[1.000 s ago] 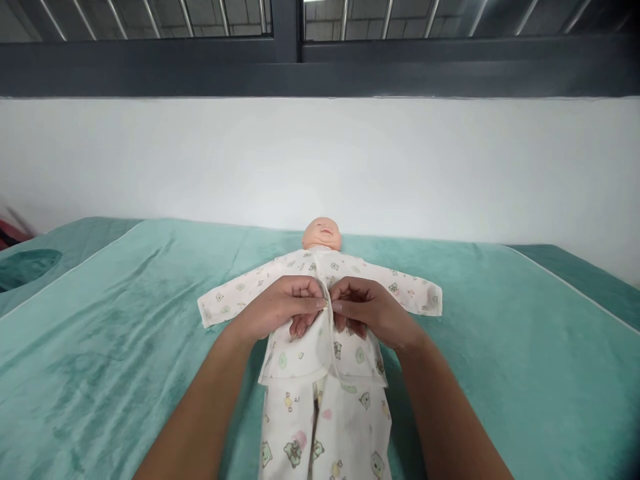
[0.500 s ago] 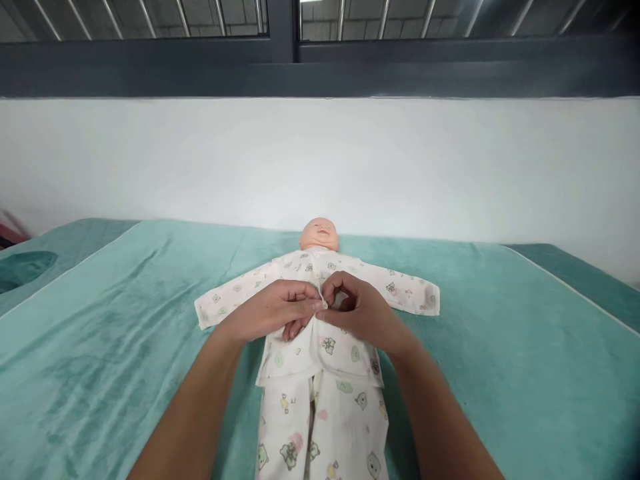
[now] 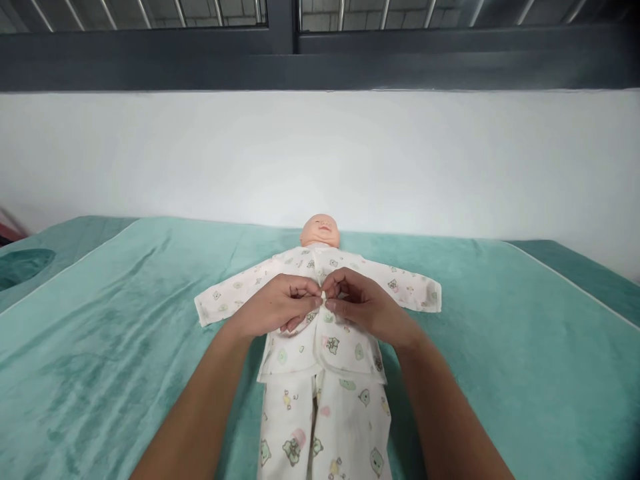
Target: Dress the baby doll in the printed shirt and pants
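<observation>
A baby doll (image 3: 320,231) lies on its back, dressed in a white printed baby jacket (image 3: 295,353) and matching baby trousers (image 3: 345,427). Both sleeves stretch out to the sides. Over the chest, my left hand (image 3: 285,303) pinches one front edge of the jacket between thumb and fingers. Just beside it, my right hand (image 3: 363,301) pinches the other front edge, and the fingertips of both nearly meet at the middle opening. A small white bit of the edge shows between them; whether it is a button or snap I cannot tell.
The doll lies on a teal plush cover (image 3: 500,373) with pale seam lines. Behind it rises a white wall (image 3: 320,153), with a dark window frame (image 3: 200,63) and metal bars above. Something red (image 3: 10,233) shows at the far left edge.
My right hand has shifted slightly, its thumb now drawn to the right of the opening. The front edge held up between my fingers shows less. The view has tilted down a little.
</observation>
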Demonstrator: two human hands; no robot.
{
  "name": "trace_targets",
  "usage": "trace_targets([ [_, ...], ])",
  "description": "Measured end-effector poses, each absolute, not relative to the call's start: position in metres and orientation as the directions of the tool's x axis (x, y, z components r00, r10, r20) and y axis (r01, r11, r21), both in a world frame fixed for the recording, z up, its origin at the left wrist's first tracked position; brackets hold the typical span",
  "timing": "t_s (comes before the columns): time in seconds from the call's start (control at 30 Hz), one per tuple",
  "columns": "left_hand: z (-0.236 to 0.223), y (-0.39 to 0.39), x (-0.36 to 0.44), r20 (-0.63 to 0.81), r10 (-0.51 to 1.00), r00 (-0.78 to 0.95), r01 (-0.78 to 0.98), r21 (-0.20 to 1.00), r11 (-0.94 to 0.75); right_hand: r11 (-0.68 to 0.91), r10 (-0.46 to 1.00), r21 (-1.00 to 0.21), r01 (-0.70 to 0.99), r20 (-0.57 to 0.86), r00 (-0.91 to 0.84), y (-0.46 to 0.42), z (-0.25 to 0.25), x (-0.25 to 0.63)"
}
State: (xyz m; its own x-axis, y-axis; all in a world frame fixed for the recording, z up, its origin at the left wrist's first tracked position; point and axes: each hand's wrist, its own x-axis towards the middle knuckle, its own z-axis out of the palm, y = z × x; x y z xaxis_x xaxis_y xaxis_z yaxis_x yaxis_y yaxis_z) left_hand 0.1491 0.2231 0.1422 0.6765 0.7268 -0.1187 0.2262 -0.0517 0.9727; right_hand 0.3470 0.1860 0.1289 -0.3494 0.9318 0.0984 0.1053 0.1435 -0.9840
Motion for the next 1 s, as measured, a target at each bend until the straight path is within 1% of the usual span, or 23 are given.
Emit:
trace_targets([
  [0.17,0.135,0.227,0.148,-0.100,0.732,0.674,0.175,0.984,-0.026,0.102,0.933,-0.994,0.039,0.082,-0.349,0.187,0.125,0.350],
  [0.3,0.135,0.229,0.146,-0.107,0.740,0.664,0.174,0.985,-0.013,0.085,0.940,-0.996,0.024,0.073,-0.333,0.187,0.126,0.350],
  [0.57,0.134,0.231,0.143,-0.077,0.723,0.686,0.112,0.994,-0.001,0.063,0.966,-0.997,0.051,0.048,-0.255,0.189,0.127,0.345],
  [0.73,0.134,0.231,0.145,-0.056,0.714,0.698,0.079,0.997,0.001,0.089,0.971,-0.991,0.097,0.064,-0.231,0.189,0.125,0.343],
  [0.8,0.130,0.229,0.145,-0.001,0.781,0.624,0.019,1.000,-0.013,0.114,0.985,-0.986,0.126,0.095,-0.148,0.184,0.123,0.339],
  [0.87,0.123,0.226,0.144,0.070,0.895,0.441,-0.022,0.998,-0.067,0.151,0.989,-0.973,0.176,0.148,-0.031,0.174,0.119,0.335],
  [0.93,0.112,0.219,0.139,0.114,0.963,0.243,0.037,0.991,-0.127,0.197,0.975,-0.945,0.262,0.216,0.045,0.158,0.112,0.332],
  [1.0,0.099,0.207,0.132,0.130,0.980,0.153,0.153,0.976,-0.154,0.242,0.960,-0.899,0.364,0.277,0.046,0.138,0.104,0.332],
])
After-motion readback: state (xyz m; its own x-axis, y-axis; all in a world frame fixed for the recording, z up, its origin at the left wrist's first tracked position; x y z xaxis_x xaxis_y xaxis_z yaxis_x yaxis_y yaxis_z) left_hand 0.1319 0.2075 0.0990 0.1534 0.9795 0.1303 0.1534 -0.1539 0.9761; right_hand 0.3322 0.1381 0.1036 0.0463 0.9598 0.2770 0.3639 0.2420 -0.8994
